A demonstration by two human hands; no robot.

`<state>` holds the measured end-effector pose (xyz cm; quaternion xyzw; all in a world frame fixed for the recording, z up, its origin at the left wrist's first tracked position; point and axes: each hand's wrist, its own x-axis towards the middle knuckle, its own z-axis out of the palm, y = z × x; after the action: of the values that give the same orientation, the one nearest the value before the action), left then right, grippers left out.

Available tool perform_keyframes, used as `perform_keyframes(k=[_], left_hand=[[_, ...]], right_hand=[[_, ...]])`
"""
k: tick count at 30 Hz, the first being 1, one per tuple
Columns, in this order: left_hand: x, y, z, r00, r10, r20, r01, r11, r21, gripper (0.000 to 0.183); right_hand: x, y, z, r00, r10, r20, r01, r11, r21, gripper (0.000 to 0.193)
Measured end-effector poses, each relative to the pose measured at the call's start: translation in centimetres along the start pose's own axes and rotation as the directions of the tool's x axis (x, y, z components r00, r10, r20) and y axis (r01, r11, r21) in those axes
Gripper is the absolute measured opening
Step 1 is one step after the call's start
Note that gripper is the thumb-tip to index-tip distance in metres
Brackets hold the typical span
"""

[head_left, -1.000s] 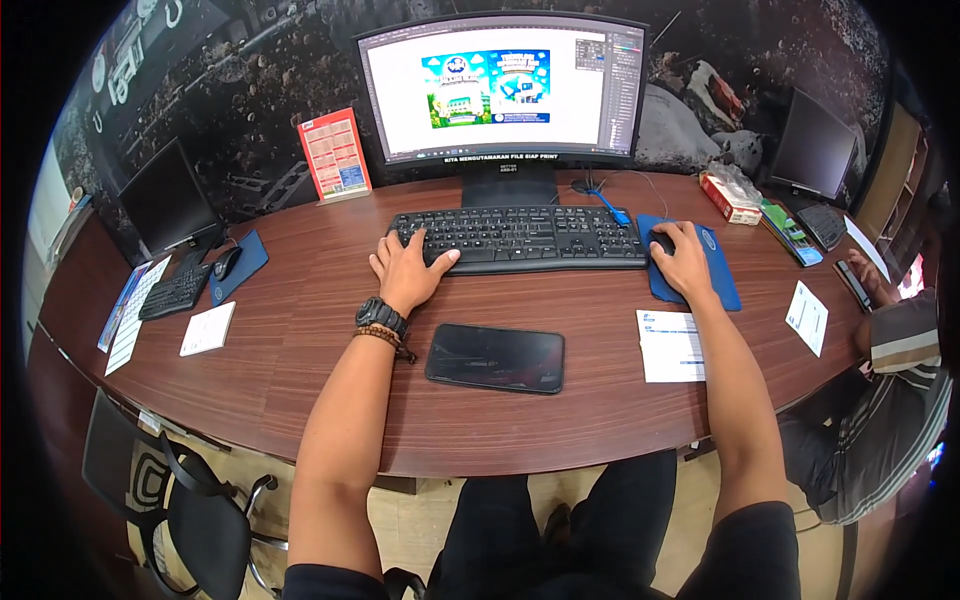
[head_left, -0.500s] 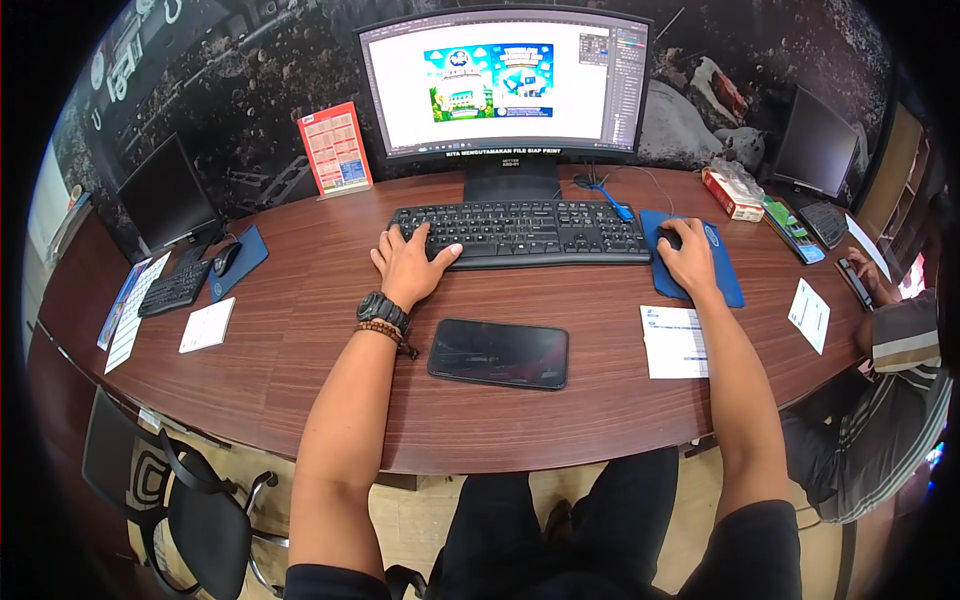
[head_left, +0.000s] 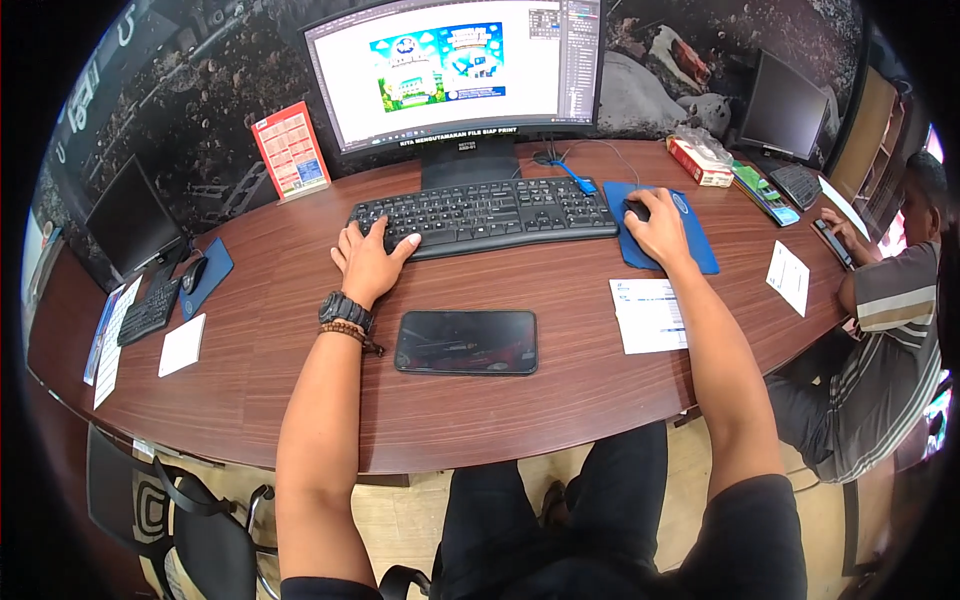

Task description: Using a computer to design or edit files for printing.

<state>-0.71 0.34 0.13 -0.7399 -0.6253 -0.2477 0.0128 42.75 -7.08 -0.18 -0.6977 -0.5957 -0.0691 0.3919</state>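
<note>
My left hand (head_left: pixel 370 262) rests with fingers spread on the left end of a black keyboard (head_left: pixel 490 212), the thumb at its front edge. A black watch and a beaded bracelet circle that wrist. On a blue mouse pad (head_left: pixel 697 243), my right hand (head_left: pixel 658 230) is wrapped over a black computer mouse (head_left: pixel 636 209), which it mostly covers. Behind the keyboard a curved monitor (head_left: pixel 540 75) displays a blue and green graphic layout in an editing window. A dark-screened phone (head_left: pixel 467 342) lies flat between my forearms.
Printed paper (head_left: pixel 645 318) lies partly beneath my right forearm. A red calendar (head_left: pixel 290 150) stands left of the monitor, a red-white box (head_left: pixel 700 162) to its right. Another person (head_left: pixel 885 320) sits at the right holding a phone. An office chair (head_left: pixel 205 530) stands at lower left.
The whole view has shifted and tilted slightly, so the desk and monitor sit further left and higher. Both hands keep their places on the keyboard and mouse.
</note>
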Motion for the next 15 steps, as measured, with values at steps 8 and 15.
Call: perform_keyframes(k=[8,15], left_hand=[[0.12,-0.10,-0.07,0.999,-0.010,0.033,0.012,0.999,-0.043,0.079],[0.19,-0.27,0.23,1.000,0.004,0.024,-0.003,0.999,-0.042,0.079]], right_hand=[[-0.22,-0.36,-0.26,0.999,0.033,0.005,-0.033,0.999,-0.005,0.039],[-0.17,-0.05,-0.14,1.000,0.029,0.005,-0.029,1.000,0.000,0.039]])
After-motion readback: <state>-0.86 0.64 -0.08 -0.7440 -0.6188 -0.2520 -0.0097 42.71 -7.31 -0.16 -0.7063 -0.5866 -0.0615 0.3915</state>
